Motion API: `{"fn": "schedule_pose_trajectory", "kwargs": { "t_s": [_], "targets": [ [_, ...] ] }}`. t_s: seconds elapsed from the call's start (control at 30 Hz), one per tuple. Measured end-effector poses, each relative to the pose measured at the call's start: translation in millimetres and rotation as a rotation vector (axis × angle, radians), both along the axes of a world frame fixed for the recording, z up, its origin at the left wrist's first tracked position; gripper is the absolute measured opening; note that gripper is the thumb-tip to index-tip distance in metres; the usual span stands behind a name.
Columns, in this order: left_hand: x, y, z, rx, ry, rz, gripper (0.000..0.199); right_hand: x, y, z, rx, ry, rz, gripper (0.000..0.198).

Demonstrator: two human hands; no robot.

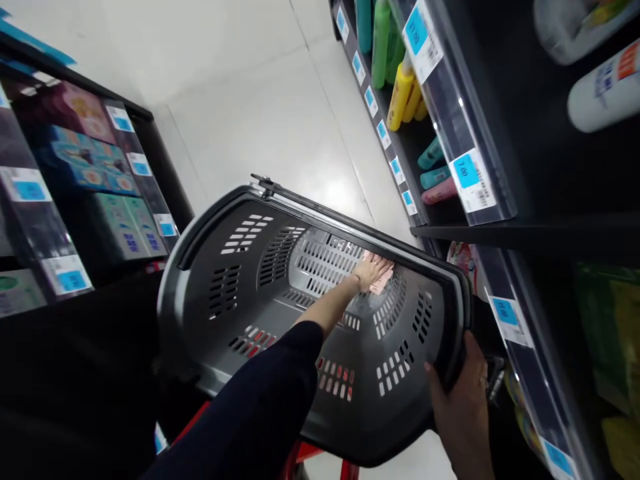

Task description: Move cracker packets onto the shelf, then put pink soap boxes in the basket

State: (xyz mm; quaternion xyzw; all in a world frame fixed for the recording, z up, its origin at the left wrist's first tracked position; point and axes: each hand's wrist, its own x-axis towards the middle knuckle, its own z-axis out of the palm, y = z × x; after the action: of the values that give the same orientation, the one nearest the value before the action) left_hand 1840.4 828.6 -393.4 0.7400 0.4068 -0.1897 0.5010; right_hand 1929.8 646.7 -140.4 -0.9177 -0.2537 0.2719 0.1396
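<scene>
A grey plastic shopping basket (pixel 345 417) with slotted walls is tilted, so its opening faces me. My left hand (pixel 371 272) reaches deep inside, the arm in a dark sleeve. Its fingers lie over a pink package (pixel 381 283) at the far end of the basket; the package's kind is too small to make out, and the hand covers part of it. On the right, my right hand (pixel 463 393) grips the basket's rim, thumb on the inner side and fingers around the outside. A dark handle bar (pixel 340 223) lies along the upper rim.
Black shelves with blue price tags (pixel 467 170) rise close on the right, holding yellow bottles (pixel 401 97) and a white bottle (pixel 605 90). Another shelf at left carries blue boxes (pixel 95 160). Pale tiled floor (pixel 240 100) runs between them. Red parts (pixel 350 470) show below the basket.
</scene>
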Motion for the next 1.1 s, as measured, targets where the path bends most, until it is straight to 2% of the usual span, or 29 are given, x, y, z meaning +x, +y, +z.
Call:
{"fn": "schedule_pose_trajectory", "kwargs": {
  "t_s": [0.1, 0.2, 0.33, 0.43, 0.53, 0.63, 0.93, 1.1],
  "targets": [
    [1, -8, -5.2, -0.001, -0.002, -0.128, 0.041, -2, 5, 0, 0.017, -0.041, 0.016, 0.084],
    [3, -25, 1.6, 0.079, 0.054, -0.153, 0.055, -3, 7, 0, 0.023, -0.049, 0.038, 0.085],
    [4, -49, 15.9, 0.213, 0.214, -0.042, 0.105, -3, 8, 0, 0.025, -0.045, 0.043, 0.082],
    [6, -58, 21.0, 0.273, 0.371, 0.118, 0.121, -3, 7, 1, 0.024, -0.029, 0.050, 0.082],
    [12, -59, 19.9, 0.299, 0.533, 0.296, 0.124, -3, 8, 2, 0.034, -0.035, 0.052, 0.082],
    [18, -56, 15.9, 0.316, 0.604, 0.383, 0.124, -4, 8, 1, 0.043, -0.053, 0.051, 0.082],
    [28, -45, 7.2, 0.386, 0.387, 0.239, 0.117, -3, 2, -2, 0.054, -0.082, 0.082, 0.087],
    [35, -41, 5.6, 0.382, 0.439, 0.360, 0.121, -4, 2, -4, 0.077, -0.073, 0.100, 0.082]
  ]
}}
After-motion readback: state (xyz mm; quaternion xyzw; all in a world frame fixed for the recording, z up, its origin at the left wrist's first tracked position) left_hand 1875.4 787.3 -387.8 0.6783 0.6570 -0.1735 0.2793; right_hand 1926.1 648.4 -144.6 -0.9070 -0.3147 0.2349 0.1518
